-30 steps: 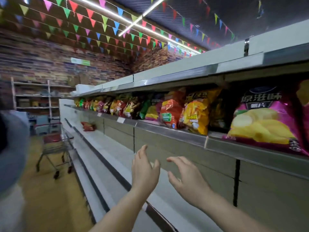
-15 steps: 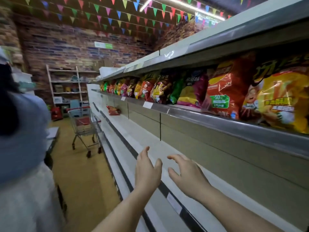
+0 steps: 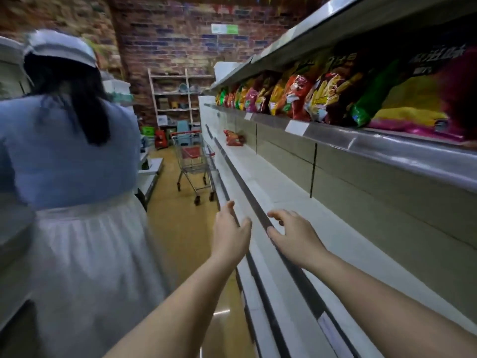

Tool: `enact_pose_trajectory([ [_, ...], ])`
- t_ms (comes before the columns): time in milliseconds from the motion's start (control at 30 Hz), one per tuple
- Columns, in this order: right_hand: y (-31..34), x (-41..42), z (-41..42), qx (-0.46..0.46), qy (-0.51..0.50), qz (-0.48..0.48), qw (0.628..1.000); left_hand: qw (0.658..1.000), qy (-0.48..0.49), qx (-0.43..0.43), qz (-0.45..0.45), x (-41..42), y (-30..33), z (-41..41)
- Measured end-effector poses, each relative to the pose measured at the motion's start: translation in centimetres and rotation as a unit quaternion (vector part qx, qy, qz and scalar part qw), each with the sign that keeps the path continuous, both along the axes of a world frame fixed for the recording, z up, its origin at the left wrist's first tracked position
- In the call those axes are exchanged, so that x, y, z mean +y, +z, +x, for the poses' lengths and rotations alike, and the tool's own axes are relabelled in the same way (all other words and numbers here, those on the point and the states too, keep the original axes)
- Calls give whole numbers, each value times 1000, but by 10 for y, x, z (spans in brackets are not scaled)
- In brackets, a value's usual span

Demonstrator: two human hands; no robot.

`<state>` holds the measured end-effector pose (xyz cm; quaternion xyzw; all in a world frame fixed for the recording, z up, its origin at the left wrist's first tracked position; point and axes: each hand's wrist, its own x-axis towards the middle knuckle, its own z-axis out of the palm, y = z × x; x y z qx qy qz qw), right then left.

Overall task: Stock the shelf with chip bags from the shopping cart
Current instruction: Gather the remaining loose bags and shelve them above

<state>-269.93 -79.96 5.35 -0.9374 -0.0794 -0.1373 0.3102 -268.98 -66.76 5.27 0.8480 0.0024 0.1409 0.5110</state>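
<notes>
My left hand (image 3: 230, 235) and my right hand (image 3: 294, 235) are stretched out in front of me, fingers apart, holding nothing. Both hover over the front edge of the white lower shelf (image 3: 260, 182). A row of colourful chip bags (image 3: 296, 96) fills the upper shelf (image 3: 387, 148) on the right. A few red bags (image 3: 233, 137) lie further down the lower shelf. The shopping cart (image 3: 194, 161) stands down the aisle beside the shelving, with something red inside it.
A person in a blue top, white skirt and pale cap (image 3: 72, 182) stands close on my left, back to me, filling that side of the aisle. A brick wall and a storage rack (image 3: 178, 96) close the far end. The yellow floor (image 3: 178, 223) runs toward the cart.
My view has swung left, from facing the shelves to looking down the aisle. The person on the left now fills more of the view. My hands stay apart and hold nothing.
</notes>
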Motion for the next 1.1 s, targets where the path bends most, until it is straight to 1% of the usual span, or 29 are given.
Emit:
enact_pose_trajectory([
  [233, -13, 29, 107, 4, 9, 33, 999, 1000, 14, 3, -8, 28, -13, 97],
  [433, -11, 66, 230, -5, -10, 32, 999, 1000, 3, -8, -23, 70, -10, 216],
  [633, -3, 94, 338, 17, -28, 34, 999, 999, 3, 6, -35, 112, 6, 330],
  [900, -8, 106, 489, 20, -28, 26, 999, 999, -9, 14, -41, 122, -10, 472],
  [1100, -6, 105, 636, 9, -7, 37, 999, 998, 18, 7, -52, 124, -9, 612],
])
